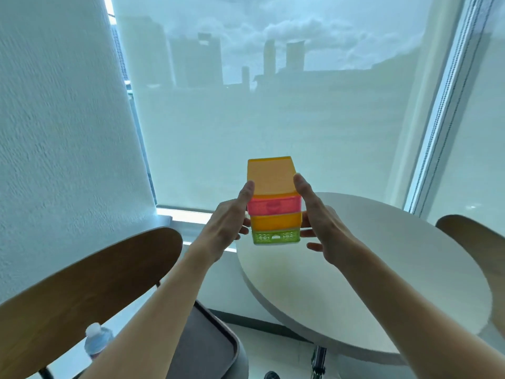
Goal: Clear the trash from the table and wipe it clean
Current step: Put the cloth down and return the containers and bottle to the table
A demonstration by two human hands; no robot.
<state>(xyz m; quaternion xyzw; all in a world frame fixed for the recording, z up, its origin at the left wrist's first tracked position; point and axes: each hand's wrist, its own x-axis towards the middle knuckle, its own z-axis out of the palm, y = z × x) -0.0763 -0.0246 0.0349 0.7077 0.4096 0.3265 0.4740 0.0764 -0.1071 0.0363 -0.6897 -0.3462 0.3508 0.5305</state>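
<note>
A stack of baskets (pixel 274 203) sits between the left hand (pixel 228 222) and right hand (pixel 318 220), above the round table (pixel 355 283). One chair (pixel 82 291) stands left of the table, another chair (pixel 475 242) right; a bottle (pixel 97 340) lies lower left.

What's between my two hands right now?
In the head view, a stack of small colored baskets sits between the left hand and right hand.

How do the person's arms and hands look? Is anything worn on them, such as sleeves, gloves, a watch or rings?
Both forearms are bare as far as the picture shows: no sleeves, no gloves. The left hand and the right hand show no watch, bracelet or ring on the visible sides.
</note>
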